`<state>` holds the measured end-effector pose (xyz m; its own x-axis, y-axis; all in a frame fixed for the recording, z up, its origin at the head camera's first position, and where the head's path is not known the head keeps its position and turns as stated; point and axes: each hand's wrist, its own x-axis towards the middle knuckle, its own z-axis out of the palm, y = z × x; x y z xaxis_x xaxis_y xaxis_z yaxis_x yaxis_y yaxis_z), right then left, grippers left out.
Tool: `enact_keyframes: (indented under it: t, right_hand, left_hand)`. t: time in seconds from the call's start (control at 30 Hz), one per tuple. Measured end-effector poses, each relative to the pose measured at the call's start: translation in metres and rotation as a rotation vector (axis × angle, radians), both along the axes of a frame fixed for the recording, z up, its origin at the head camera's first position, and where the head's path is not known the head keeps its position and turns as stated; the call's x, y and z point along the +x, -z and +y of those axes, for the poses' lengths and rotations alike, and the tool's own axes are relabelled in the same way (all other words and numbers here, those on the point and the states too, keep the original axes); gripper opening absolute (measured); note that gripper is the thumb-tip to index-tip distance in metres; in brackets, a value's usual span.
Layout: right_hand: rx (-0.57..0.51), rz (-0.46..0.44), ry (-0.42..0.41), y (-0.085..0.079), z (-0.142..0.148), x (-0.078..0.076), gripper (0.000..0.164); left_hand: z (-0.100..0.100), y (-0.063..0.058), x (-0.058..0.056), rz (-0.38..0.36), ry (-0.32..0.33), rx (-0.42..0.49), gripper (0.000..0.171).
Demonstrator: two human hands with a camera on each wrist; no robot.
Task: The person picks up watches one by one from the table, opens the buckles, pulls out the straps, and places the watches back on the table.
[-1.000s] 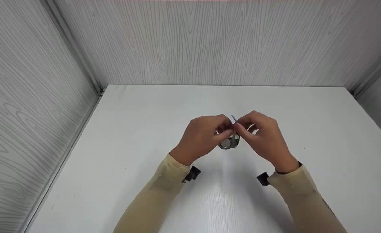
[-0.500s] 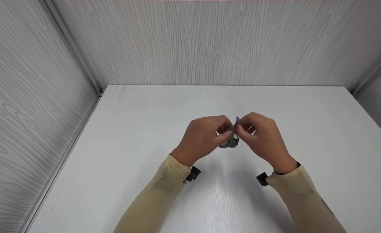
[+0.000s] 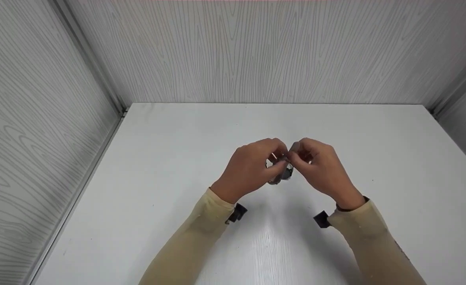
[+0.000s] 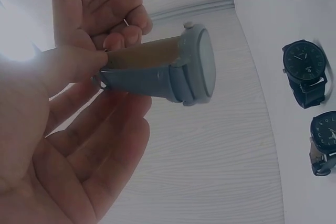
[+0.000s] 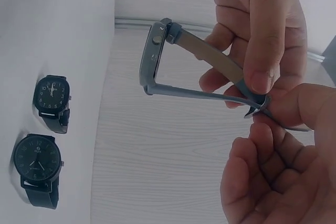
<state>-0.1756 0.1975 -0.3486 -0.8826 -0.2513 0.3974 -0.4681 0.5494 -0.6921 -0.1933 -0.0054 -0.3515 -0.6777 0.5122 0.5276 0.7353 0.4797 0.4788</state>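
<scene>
A wristwatch (image 4: 202,64) with a blue-grey strap and a tan inner side is held up between both hands. My left hand (image 3: 252,168) pinches the strap close to its metal buckle (image 5: 257,107), thumb flat on the band. My right hand (image 3: 316,164) grips the strap at the buckle, with the strap's free end (image 5: 299,128) running between its thumb and fingers. In the right wrist view the band makes a narrow loop through the buckle, and the watch case hangs at the loop's far end. From the head view the fingers cover most of the watch.
Two black wristwatches lie on the white table (image 3: 169,142): a round one (image 5: 38,158) and a squarish one (image 5: 52,95). Wood-grain panels (image 3: 233,51) stand at the back and sides. Small black cameras (image 3: 237,212) sit at both wrists.
Both hands stay in nearly the same place. The strap tip between them has turned from thin and upright to broader, leaning right against the right fingers.
</scene>
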Motion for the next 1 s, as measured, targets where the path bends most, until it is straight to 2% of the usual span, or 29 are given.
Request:
enact_keyframes:
  t: [0.27, 0.43, 0.63, 0.83, 1.0]
  right_hand:
    - [-0.002, 0.046, -0.025, 0.0003, 0.0001, -0.0004, 0.010]
    - [0.000, 0.058, -0.037, 0.0010, 0.0005, -0.0004, 0.016]
    - [-0.006, 0.095, -0.108, 0.0017, 0.0018, -0.0008, 0.014]
    - [-0.010, 0.149, -0.186, 0.0020, 0.0031, -0.0017, 0.016]
    - [-0.008, 0.188, -0.195, 0.0017, 0.0036, -0.0015, 0.019]
  left_hand:
    - [0.0010, -0.0014, 0.0017, -0.029, 0.003, 0.021, 0.003]
    - [0.0006, -0.0034, 0.0035, -0.149, 0.018, 0.054, 0.004]
    - [-0.0009, -0.0043, 0.0033, -0.258, 0.018, 0.084, 0.004]
    - [-0.0025, -0.0046, 0.0017, -0.287, 0.005, 0.097, 0.004]
    - [-0.0039, -0.0072, 0.0021, -0.313, 0.026, 0.144, 0.004]
